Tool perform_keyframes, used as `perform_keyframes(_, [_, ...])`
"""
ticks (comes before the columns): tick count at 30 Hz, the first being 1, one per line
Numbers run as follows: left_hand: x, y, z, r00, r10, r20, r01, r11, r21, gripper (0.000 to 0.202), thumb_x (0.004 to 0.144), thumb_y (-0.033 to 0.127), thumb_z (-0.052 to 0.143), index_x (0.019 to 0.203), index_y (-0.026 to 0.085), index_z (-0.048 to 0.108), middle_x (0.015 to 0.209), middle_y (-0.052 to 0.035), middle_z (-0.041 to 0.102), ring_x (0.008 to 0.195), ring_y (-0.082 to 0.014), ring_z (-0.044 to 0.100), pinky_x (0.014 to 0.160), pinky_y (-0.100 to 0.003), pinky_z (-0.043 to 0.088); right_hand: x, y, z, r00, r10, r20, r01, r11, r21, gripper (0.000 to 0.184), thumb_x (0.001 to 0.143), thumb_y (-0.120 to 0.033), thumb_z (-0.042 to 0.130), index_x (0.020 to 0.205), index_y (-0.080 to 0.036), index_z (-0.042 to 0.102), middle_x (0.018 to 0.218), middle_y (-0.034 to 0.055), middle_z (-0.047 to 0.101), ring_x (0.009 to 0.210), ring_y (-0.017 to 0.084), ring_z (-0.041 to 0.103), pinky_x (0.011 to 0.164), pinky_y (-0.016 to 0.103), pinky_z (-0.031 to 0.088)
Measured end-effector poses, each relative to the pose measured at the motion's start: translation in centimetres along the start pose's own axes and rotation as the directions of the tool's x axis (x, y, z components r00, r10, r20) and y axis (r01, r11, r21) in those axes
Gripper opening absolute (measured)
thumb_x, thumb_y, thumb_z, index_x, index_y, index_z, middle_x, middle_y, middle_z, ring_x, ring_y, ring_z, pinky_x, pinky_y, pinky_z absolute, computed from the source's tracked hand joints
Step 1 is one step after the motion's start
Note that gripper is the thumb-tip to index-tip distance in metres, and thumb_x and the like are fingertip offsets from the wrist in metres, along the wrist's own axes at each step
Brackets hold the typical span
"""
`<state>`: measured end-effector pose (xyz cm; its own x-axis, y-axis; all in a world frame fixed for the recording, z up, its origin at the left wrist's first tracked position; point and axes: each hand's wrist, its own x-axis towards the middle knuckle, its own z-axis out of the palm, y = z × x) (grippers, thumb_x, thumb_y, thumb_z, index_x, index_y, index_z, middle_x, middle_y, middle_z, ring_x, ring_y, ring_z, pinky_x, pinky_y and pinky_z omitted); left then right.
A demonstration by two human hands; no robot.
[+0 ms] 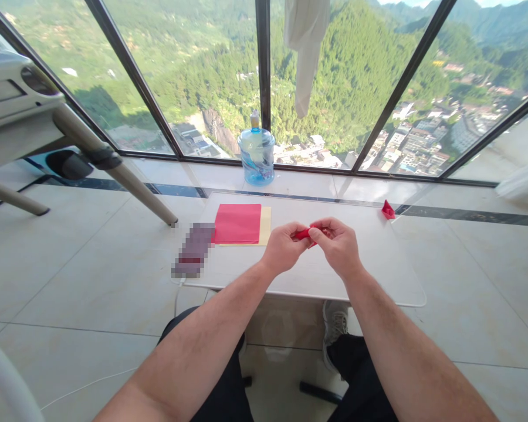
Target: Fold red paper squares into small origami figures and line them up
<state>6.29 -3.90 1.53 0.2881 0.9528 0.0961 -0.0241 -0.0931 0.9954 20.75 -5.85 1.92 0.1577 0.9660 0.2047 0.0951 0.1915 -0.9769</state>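
Both my hands meet above the low white table point(378, 269), closed around a small folded piece of red paper point(303, 234). My left hand point(284, 246) pinches its left end. My right hand point(338, 243) grips the other end, thumb lying on top. The fingers hide much of the paper, so its exact shape is unclear. Left of my hands lies a stack of red paper sheets point(238, 223), with yellow paper point(266, 225) showing from under its right and lower edges. A small folded red paper piece point(388, 210) rests at the table's far right corner.
A pixelated phone-like object point(194, 249) with a white cable lies at the table's left edge. Behind the table, a blue water jug point(257, 155) stands by the window. A metal-legged piece of furniture point(123, 173) is at left. My shoe point(335, 322) is below the table.
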Motion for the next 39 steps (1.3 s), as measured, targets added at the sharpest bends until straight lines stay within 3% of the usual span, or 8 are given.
perform_keyframes(10, [0.1,-0.2,-0.1,0.998,-0.062,0.022,0.058,0.988,0.146,0.024,0.071,0.036,0.077,0.078,0.015,0.069,0.068,0.0003,0.065,0.065,-0.0133,0.058,0.059,-0.024,0.045,0.3,0.2,-0.4,0.999,0.009,-0.043,-0.012,0.997,-0.071,0.015,0.076,-0.034,0.075,0.079,-0.019,0.072,0.075,0.0028,0.071,0.071,0.017,0.063,0.067,0.031,0.053])
perform_keyframes(17, [0.0,-0.3,-0.1,0.991,-0.102,0.087,0.098,0.994,0.053,0.014,0.072,0.027,0.075,0.075,0.015,0.069,0.076,-0.004,0.073,0.075,-0.0178,0.067,0.068,-0.028,0.051,0.4,0.0,-0.5,0.994,0.099,0.044,-0.098,0.995,-0.023,0.025,0.076,-0.041,0.076,0.081,-0.016,0.075,0.068,0.0048,0.072,0.059,0.018,0.063,0.055,0.031,0.052])
perform_keyframes(33, [0.1,-0.3,-0.3,0.979,-0.165,0.12,0.143,0.975,0.172,0.009,0.074,0.02,0.07,0.082,0.015,0.07,0.073,-0.0051,0.075,0.072,-0.0202,0.072,0.065,-0.027,0.05,0.3,-0.1,-0.4,0.988,0.13,-0.087,-0.122,0.988,0.092,0.013,0.07,-0.031,0.078,0.067,-0.019,0.074,0.059,0.0008,0.068,0.056,0.014,0.057,0.054,0.027,0.044])
perform_keyframes(36, [0.1,-0.6,-0.1,0.978,-0.174,0.112,0.157,0.977,0.145,0.01,0.074,0.019,0.07,0.083,0.015,0.07,0.073,-0.0051,0.075,0.07,-0.0193,0.071,0.065,-0.028,0.05,0.4,0.0,-0.4,0.988,0.108,-0.11,-0.101,0.992,0.073,0.014,0.071,-0.031,0.078,0.065,-0.019,0.073,0.059,0.0003,0.067,0.056,0.014,0.056,0.054,0.027,0.044])
perform_keyframes(39, [0.1,-1.0,0.1,0.976,-0.193,0.097,0.193,0.981,0.013,0.011,0.072,0.018,0.069,0.083,0.014,0.07,0.072,-0.0048,0.074,0.07,-0.0183,0.071,0.066,-0.028,0.052,0.6,0.3,-0.3,0.982,0.096,-0.164,-0.087,0.994,0.063,0.016,0.071,-0.034,0.079,0.066,-0.019,0.074,0.061,0.0004,0.068,0.059,0.014,0.057,0.057,0.028,0.045])
